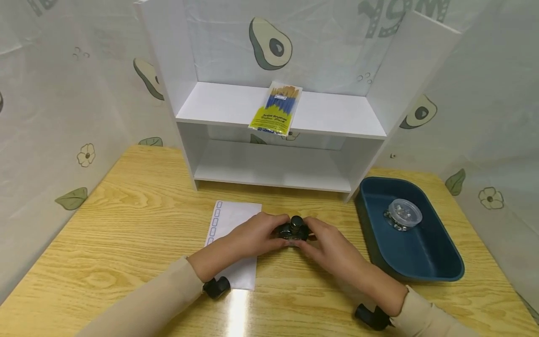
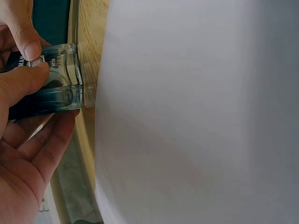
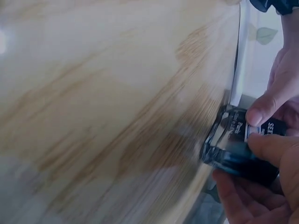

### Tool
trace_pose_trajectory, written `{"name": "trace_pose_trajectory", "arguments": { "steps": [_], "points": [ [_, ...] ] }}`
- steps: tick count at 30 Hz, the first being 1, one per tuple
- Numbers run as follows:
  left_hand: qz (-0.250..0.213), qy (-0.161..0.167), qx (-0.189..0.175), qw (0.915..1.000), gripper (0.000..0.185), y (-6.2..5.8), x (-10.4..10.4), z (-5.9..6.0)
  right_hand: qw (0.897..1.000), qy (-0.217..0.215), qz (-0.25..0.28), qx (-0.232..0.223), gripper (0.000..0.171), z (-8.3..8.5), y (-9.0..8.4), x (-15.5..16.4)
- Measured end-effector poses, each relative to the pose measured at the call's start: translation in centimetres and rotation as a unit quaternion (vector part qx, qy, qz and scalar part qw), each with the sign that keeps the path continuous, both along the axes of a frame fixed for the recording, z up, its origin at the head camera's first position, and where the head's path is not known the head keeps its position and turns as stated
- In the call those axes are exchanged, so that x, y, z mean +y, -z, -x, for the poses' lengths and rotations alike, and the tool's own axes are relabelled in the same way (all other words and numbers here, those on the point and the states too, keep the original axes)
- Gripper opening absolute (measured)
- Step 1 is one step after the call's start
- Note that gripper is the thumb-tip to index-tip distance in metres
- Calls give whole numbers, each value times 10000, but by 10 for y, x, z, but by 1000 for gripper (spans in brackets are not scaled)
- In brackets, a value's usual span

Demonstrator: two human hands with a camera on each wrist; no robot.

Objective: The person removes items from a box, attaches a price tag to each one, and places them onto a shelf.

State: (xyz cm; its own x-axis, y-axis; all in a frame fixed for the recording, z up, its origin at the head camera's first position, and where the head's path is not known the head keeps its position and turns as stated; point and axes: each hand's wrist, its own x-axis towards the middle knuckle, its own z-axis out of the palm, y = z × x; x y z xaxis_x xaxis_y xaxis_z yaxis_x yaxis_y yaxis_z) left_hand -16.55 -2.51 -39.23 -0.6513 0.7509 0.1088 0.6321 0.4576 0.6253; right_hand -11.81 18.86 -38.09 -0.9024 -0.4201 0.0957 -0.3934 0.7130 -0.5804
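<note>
A small glass bottle of dark liquid with a black cap (image 1: 293, 230) stands on the wooden table (image 1: 126, 220), in front of the shelf unit. My left hand (image 1: 257, 232) grips it from the left and my right hand (image 1: 326, 238) from the right, fingers curled round its sides. In the left wrist view the bottle (image 2: 56, 84) shows a clear thick base and a printed label, with my left thumb (image 2: 23, 79) pressed on it. In the right wrist view the bottle (image 3: 233, 149) sits between fingertips (image 3: 268, 144) at the right edge.
A white envelope (image 1: 233, 234) lies under my left forearm. A white shelf unit (image 1: 278, 117) stands behind, with a yellow pack of blue brushes (image 1: 277, 108) on its upper shelf. A dark blue tray (image 1: 421, 252) on the right holds a clear round container (image 1: 404, 213).
</note>
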Motion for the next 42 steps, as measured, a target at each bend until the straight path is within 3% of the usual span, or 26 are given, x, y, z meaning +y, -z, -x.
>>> {"name": "trace_pose_trajectory", "arguments": {
  "steps": [9,16,19,22,24,27,29,31,35,38,40,42],
  "points": [
    [99,-82,-72,9999,22,0,-2,-1,9958,-186,788,-425,31,5,8,8],
    [37,-145,-164,9998,35,2,-3,-1,9948,-186,898,-444,27,5,6,12],
    [-24,-379,-293,9988,50,0,-9,1,9958,-164,807,-400,26,6,6,13],
    [-366,-642,-448,9963,58,-6,-20,5,9961,-93,767,-431,26,5,6,13],
    [-647,-863,-410,9933,56,-14,-29,9,9965,-41,722,-429,27,5,7,13],
    [-1099,-1341,1,9849,39,-27,-48,16,9969,44,661,-424,29,5,7,13],
    [-1399,-1838,357,9723,27,-38,-61,21,9974,78,595,-394,31,5,7,13],
    [-1783,-2374,687,9524,18,-47,-75,27,9975,105,578,-404,31,5,7,13],
    [-2406,-3438,1363,8974,16,-59,-102,36,9972,50,618,-420,30,7,7,12],
    [-2569,-4107,1773,8567,24,-63,-118,42,9967,-9,683,-437,30,8,8,12],
    [-2587,-4394,1889,8392,31,-66,-125,47,9962,-32,733,-459,30,8,9,13],
    [-2563,-4534,1902,8322,39,-68,-129,52,9959,-16,761,-490,30,8,9,13]
  ]
}}
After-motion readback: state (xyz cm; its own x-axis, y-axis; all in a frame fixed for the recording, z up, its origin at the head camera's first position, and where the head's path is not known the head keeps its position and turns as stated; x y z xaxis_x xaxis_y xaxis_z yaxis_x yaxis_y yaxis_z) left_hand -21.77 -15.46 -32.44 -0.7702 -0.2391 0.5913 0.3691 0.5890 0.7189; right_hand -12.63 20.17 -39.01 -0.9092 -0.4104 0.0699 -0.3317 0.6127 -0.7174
